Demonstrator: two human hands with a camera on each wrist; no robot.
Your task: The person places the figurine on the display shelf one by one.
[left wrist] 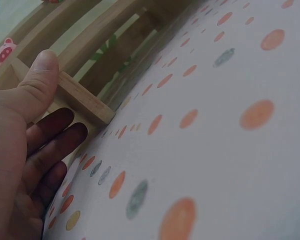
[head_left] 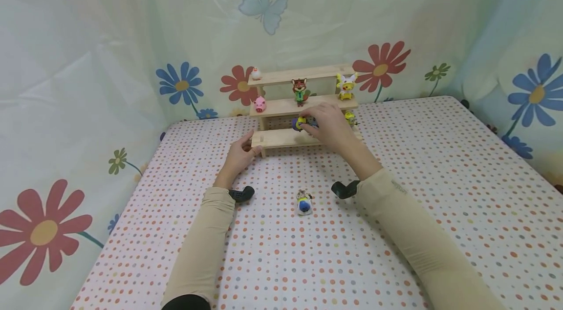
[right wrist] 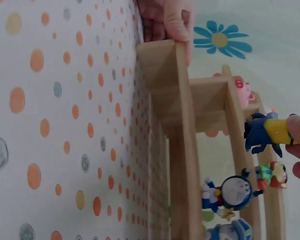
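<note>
My right hand (head_left: 330,126) pinches a small blue-and-yellow figurine (right wrist: 270,132) between thumb and fingers, just above the lowest step of the wooden shelf (head_left: 286,139). In the right wrist view that figurine is apart from the board. Beside it on the lowest step are a round-headed blue-and-white figurine (right wrist: 235,192) and a second blue-and-white figurine (right wrist: 229,231), partly cut off. At the shelf's left end, my left hand (head_left: 239,153) holds the lowest board, its thumb (left wrist: 44,75) against the board's end and the other fingers below.
Higher up stand a white chick figurine (head_left: 256,73), a pink pig (head_left: 260,104), a fox in green (head_left: 299,92) and a yellow figurine with white ears (head_left: 346,86). A yellow figurine (head_left: 350,118) sits lower right. Another figurine (head_left: 304,203) lies on the dotted tablecloth (head_left: 281,261) in front.
</note>
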